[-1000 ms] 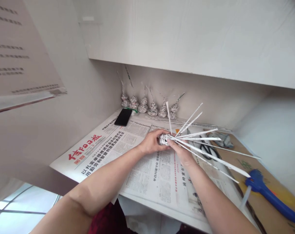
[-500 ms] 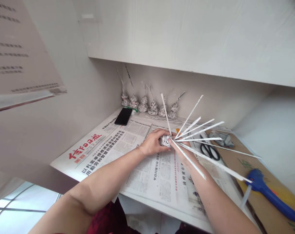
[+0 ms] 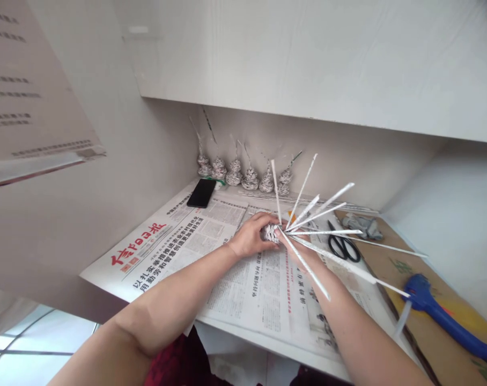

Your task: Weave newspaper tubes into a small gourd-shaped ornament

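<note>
A small woven paper piece (image 3: 271,233) is held between both hands above the newspaper (image 3: 235,289). My left hand (image 3: 251,234) wraps round its left side, fingers over the top and thumb beneath. At its right end my right hand (image 3: 295,244) is closed, the thumb against the weave and most fingers hidden behind rolled paper sticks. Several white rolled paper sticks (image 3: 308,265) fan out from that end, up, right and down. One longer stick (image 3: 348,261) reaches toward a blue glue gun (image 3: 420,292).
Several woven paper gourds (image 3: 250,178) stand along the back wall, left of centre. A black phone (image 3: 202,193) lies before them. Black scissors (image 3: 343,246), a crumpled grey wad (image 3: 363,226) and cardboard (image 3: 404,257) are on the right. A white overhead panel (image 3: 308,59) juts over the desk.
Some of the fanned paper sticks have shifted; an upper one leans further left. Both hands keep their hold on the woven piece. The whole view has moved slightly.
</note>
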The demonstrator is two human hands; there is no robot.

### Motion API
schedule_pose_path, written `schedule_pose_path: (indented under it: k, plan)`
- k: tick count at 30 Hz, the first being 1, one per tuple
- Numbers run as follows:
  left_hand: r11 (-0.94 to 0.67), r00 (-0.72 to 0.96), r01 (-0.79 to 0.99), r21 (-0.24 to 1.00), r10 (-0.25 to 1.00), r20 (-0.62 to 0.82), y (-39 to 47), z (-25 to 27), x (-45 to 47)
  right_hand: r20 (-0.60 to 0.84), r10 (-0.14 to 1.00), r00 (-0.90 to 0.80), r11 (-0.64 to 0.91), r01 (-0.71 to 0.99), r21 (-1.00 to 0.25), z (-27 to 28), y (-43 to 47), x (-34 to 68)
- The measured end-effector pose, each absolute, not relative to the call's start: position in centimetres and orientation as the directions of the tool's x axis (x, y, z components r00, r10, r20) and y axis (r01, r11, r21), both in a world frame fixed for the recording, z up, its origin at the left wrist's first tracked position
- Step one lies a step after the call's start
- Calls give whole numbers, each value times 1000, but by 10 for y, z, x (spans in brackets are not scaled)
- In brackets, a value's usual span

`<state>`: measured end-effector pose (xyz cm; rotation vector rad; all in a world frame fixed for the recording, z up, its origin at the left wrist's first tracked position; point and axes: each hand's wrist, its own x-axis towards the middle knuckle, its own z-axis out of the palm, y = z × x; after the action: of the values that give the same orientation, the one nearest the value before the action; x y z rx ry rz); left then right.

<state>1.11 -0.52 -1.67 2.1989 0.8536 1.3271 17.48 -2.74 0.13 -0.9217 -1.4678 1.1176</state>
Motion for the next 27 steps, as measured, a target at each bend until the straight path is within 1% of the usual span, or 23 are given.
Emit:
schedule_pose_path:
  k: [3,8,11,17,23,27]
  plan:
    - [-730,353,272,627,682,640,-5,-18,11,273,942,-196,282,19,-959,0,-26,176]
    - [-702,319,269,659,711,627,-5,-16,11,335,929,-158,352,95,-931,-7,-23,178]
    - [-687,316,277,671,725,612,-6,-15,10,339,924,-175,363,123,-924,-12,-20,182]
    - [-727,360,283,626,686,633,-6,-13,9,309,923,-230,341,116,-933,-14,-17,185]
    - [-678,343,316,664,734,586,-6,-15,10,281,946,-159,303,133,-944,-24,-13,185]
    - [-651,347,306,695,756,555,-6,-20,11,195,969,-151,205,53,-977,-38,-7,190]
